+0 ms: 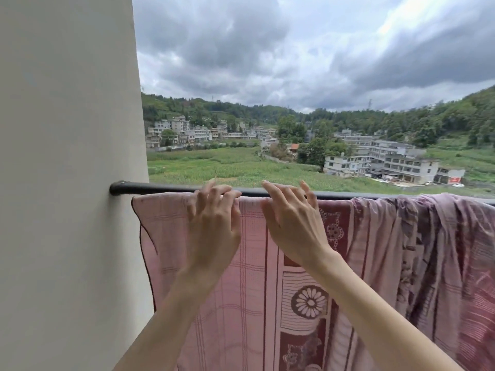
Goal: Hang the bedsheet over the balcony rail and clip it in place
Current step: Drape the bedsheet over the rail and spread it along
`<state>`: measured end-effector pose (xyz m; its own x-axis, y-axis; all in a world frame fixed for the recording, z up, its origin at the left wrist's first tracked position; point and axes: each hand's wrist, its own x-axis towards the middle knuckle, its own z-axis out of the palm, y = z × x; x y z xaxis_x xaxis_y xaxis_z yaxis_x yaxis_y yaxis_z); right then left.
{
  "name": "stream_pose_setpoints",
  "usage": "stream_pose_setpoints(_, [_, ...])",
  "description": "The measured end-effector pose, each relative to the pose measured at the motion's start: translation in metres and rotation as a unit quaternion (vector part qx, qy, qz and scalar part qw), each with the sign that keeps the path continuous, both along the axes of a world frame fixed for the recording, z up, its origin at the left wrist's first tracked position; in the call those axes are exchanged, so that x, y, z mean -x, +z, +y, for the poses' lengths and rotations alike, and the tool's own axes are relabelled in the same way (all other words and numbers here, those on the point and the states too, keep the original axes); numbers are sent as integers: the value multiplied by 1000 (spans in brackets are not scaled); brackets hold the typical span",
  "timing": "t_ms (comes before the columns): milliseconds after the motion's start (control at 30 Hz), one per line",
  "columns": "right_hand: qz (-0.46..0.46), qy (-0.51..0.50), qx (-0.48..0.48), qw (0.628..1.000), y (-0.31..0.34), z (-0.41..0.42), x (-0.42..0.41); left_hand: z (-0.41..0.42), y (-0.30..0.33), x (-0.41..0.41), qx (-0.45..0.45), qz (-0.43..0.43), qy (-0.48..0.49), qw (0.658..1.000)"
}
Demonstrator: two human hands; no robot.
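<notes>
Bedsheet: pink, checked and floral, draped over the balcony rail, hanging toward the near side. Flat at left, bunched in folds at right. Left hand on the sheet's top edge at the rail, grip loosely curled, fingertips pressing cloth, not pinching. Right hand just beside it, grip spread, fingers straight, resting on the same edge. Rail's left end meets the white wall. Far: green field, buildings, wooded hills, overcast sky.
</notes>
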<state>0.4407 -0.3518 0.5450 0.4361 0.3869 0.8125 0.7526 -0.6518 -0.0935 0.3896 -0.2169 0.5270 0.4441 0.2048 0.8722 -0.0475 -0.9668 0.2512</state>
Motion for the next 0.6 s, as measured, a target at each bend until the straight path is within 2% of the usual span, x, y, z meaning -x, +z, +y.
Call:
stream_pose_setpoints(133, [14,-74,-41,996,0,-67,-11,-58,1,-13,-48,40,-101,993])
stream_pose_setpoints(267, [48,-122,-35,991,-5,-118,-35,-106,5,-38,-92,62,-112,987])
stream_pose_setpoints(333, [36,-119,-24,992,-7,-129,-48,-117,8,-57,-67,88,-97,989])
stream_pose_setpoints(400, [9,-102,-11,995,-9,-135,-61,-119,5,-76,-66,106,-37,991])
stream_pose_setpoints(467, [-13,-87,2,996,-10,-142,-69,-120,3,-83,-70,100,8,992])
stream_pose_setpoints(600, [-31,-54,7,998,-14,-138,-76,-102,1,-82,-51,69,23,996])
